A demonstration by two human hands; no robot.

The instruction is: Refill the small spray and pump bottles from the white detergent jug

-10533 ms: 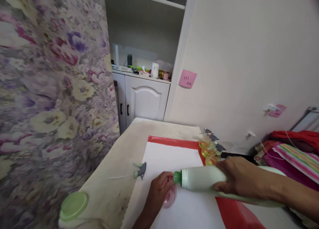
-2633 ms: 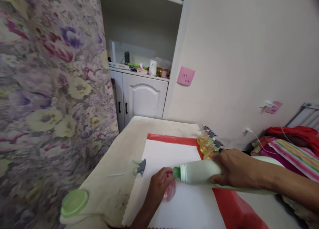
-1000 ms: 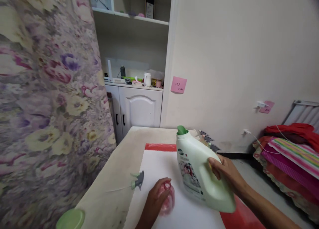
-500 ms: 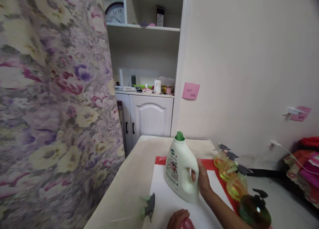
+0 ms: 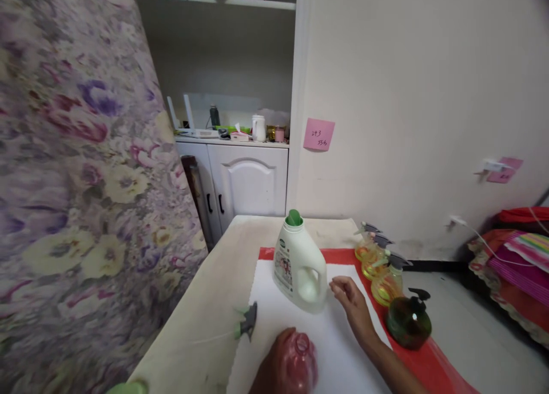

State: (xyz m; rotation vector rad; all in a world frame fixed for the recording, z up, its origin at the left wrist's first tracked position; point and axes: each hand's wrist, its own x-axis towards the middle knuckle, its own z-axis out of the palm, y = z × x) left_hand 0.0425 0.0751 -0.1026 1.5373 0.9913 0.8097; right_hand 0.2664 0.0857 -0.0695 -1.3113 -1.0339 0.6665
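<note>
My left hand (image 5: 274, 357) is wrapped round a pink, see-through bottle (image 5: 300, 362) with an uncovered neck, at the bottom of the view. My right hand (image 5: 349, 297) holds nothing; its fingers are loosely bent and apart, just right of a pale green detergent jug (image 5: 291, 268). The jug stands upright on a white sheet (image 5: 330, 337), with a green spout in its mouth and its handle towards my right hand. Left of the jug lies a grey-green spray trigger head (image 5: 247, 321) with a thin tube. Part of a light green cap (image 5: 128, 387) shows at the lower left edge.
Several yellow spray bottles (image 5: 387, 285) line the table's right side. A dark green pump bottle (image 5: 409, 322) stands nearest me on the red cloth (image 5: 433, 362). A floral curtain (image 5: 86, 211) hangs at the left. Behind the table is a white cabinet (image 5: 251, 185).
My right hand has let go of the jug's handle and moved off to its right. The pink bottle and my left hand show more fully now, as the camera has tilted down.
</note>
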